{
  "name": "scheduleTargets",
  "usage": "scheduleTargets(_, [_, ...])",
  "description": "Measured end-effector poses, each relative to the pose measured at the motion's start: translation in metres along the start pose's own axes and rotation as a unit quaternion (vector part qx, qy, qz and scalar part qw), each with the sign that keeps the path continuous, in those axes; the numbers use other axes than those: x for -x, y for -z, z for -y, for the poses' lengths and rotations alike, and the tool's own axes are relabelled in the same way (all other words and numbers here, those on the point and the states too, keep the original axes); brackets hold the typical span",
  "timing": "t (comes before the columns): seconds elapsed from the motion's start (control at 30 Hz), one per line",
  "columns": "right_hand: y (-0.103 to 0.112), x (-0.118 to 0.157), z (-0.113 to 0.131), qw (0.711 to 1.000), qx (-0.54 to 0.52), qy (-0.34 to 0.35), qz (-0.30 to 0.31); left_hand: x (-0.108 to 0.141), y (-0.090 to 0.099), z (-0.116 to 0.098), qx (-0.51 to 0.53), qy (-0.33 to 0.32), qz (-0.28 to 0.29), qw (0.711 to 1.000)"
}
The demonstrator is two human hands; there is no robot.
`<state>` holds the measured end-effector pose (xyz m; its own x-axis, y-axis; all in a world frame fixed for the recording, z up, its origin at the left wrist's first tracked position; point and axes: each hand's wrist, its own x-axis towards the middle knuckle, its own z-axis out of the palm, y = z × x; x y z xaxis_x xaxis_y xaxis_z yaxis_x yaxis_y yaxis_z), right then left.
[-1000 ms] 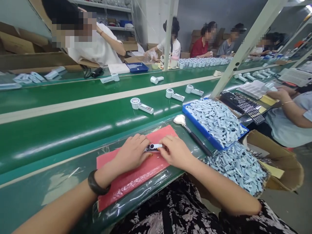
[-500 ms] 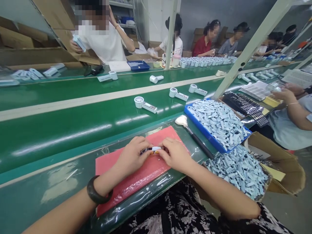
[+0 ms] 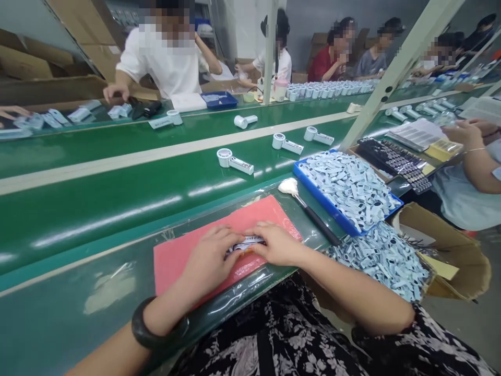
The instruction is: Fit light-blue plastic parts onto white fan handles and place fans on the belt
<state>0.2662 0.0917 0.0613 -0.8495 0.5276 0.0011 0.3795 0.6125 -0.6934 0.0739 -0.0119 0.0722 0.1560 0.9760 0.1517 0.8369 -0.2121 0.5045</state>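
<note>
Over a pink foam pad, my left hand and my right hand meet with fingers closed around a small whitish part that carries dark markings. The left fingers cover its left end, and the right thumb and fingers pinch its right end. Much of the part is hidden by the fingers. Right of the pad lies a tool with a black handle and a white, wrapped-looking head.
A blue tray heaped with light-blue pieces stands at the right, above a cardboard box beside more pieces. White handled devices lie on the green belt. A slanted metal post rises at the right. Several people sit around.
The part between my hands now shows a face with dark markings, and my fingers have shifted around it. Across the belt, a person's hand has lowered to the light-blue items.
</note>
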Motion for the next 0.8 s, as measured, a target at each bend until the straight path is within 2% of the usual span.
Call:
scheduleTargets(0.1, [-0.005,0.004,0.0,0.999,0.026,0.012,-0.032,0.001,-0.006,-0.001,-0.022,0.0,-0.011,1.0])
scheduleTargets(0.23, [-0.011,0.011,-0.002,0.999,0.032,0.034,-0.024,0.005,-0.009,-0.002,-0.081,-0.033,-0.008,0.996])
scheduleTargets(0.37, [-0.017,0.015,-0.004,0.994,0.09,0.049,-0.049,0.005,-0.011,-0.006,-0.13,-0.043,0.003,0.991])
scheduleTargets(0.47, [-0.017,0.014,-0.002,0.995,0.076,0.041,-0.055,0.003,-0.009,-0.012,-0.144,-0.052,0.019,0.988])
scheduleTargets(0.57, [-0.01,0.013,0.001,0.998,0.049,0.033,-0.031,0.003,-0.001,-0.012,-0.196,-0.067,0.015,0.978])
scheduleTargets(0.67, [0.009,0.009,0.004,0.999,0.039,0.03,0.001,-0.006,0.021,0.01,-0.239,-0.09,0.033,0.966])
scheduleTargets(0.73, [0.029,-0.001,0.003,0.998,0.054,0.025,-0.008,-0.025,0.044,0.038,-0.283,-0.086,0.029,0.955])
scheduleTargets(0.8, [0.053,-0.019,0.002,0.995,0.088,0.019,-0.033,-0.053,0.069,0.071,-0.336,-0.054,-0.002,0.94])
